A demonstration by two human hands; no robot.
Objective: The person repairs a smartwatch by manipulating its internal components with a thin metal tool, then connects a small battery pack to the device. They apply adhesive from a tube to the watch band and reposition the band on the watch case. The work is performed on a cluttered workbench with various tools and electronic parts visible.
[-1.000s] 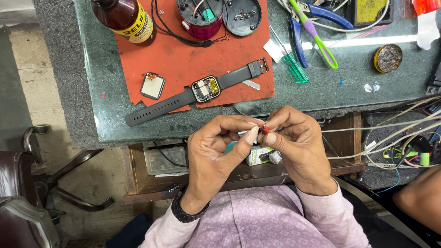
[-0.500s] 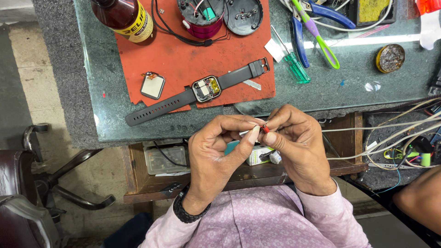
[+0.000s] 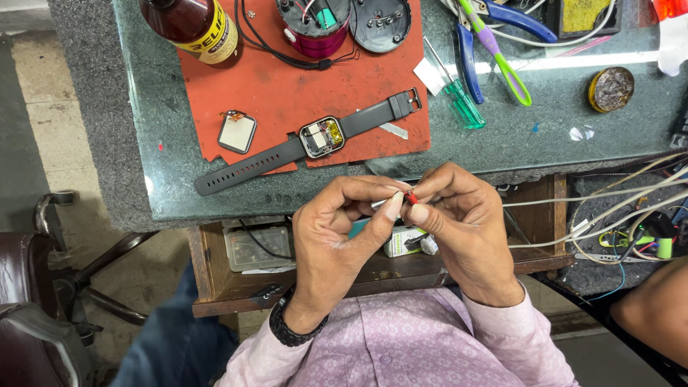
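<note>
Pinching a tiny red part (image 3: 411, 197) between thumb and fingertip of both hands, a person works just below the near edge of a green stone surface (image 3: 545, 143). The left hand (image 3: 344, 233) and right hand (image 3: 459, 226) meet fingertip to fingertip, each closed tightly on the part, so that only a sliver of red shows; its shape and full length are hidden, and which way it points cannot be told. A thin pale piece at the left fingertips is likewise too covered to identify.

On the surface at 12 o'clock from the hands lies an opened smartwatch (image 3: 321, 137) on a red mat (image 3: 287, 86), its strap running long from 8 o'clock to 2 o'clock. A detached watch screen (image 3: 236, 132) sits just beside it at 9 o'clock. A brown bottle (image 3: 190, 21) and a round opened device (image 3: 315, 25) are cut off by the top edge. A green-handled screwdriver (image 3: 459, 97) and blue pliers (image 3: 473, 43) lie at 1 o'clock. White cables (image 3: 609, 208) trail off at 3 o'clock, where another person's arm (image 3: 656, 315) enters, partly out of view.
</note>
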